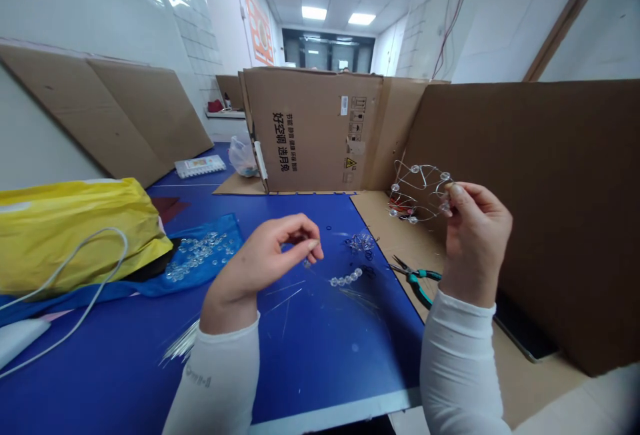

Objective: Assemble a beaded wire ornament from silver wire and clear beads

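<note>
In my raised right hand, thumb and finger pinch a ring of bent silver wire with several clear round beads spaced around it. The ring hangs in the air left of the fingertips. My left hand is over the blue table, thumb and fingers closed together. A clear bead shows at its lower fingertips; whether a thin wire is also in that pinch I cannot tell. Right of it on the tabletop is a row of clear beads. Beyond them sits a tangle of wire pieces.
Green-handled pliers lie beside my right forearm, a dark phone farther right. Loose beads cover a blue cloth at left, near a yellow bag. Straight wires lie by my left sleeve. Cardboard walls stand behind and right.
</note>
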### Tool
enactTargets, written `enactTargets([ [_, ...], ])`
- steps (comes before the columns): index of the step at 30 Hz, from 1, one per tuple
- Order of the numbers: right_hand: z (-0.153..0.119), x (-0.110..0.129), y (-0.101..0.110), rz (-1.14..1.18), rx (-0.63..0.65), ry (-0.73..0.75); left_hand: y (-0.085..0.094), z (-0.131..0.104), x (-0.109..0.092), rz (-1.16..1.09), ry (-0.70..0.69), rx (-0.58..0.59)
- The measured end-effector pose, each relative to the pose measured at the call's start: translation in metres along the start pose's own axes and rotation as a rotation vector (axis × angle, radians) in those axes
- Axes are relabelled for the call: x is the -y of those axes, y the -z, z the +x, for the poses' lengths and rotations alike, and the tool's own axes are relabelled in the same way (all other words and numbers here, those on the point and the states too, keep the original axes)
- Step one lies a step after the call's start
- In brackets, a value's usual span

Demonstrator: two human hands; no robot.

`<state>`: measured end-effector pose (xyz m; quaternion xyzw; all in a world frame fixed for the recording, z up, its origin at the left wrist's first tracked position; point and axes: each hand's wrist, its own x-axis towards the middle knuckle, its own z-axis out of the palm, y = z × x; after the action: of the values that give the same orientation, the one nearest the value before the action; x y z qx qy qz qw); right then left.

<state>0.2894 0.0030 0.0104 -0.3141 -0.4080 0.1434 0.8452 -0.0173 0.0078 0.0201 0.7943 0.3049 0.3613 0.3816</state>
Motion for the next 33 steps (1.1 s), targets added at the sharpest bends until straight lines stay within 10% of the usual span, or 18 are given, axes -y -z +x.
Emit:
enactTargets([
  [10, -0.004, -0.003, -0.004, -0.075, 0.029, 0.004, 0.003, -0.003, 0.0, -0.577, 0.06, -0.436],
  [33, -0.003, 0.001, -0.002, 0.062, 0.142, -0.167, -0.015, -0.008, -0.015, -0.824, 0.046, -0.261],
])
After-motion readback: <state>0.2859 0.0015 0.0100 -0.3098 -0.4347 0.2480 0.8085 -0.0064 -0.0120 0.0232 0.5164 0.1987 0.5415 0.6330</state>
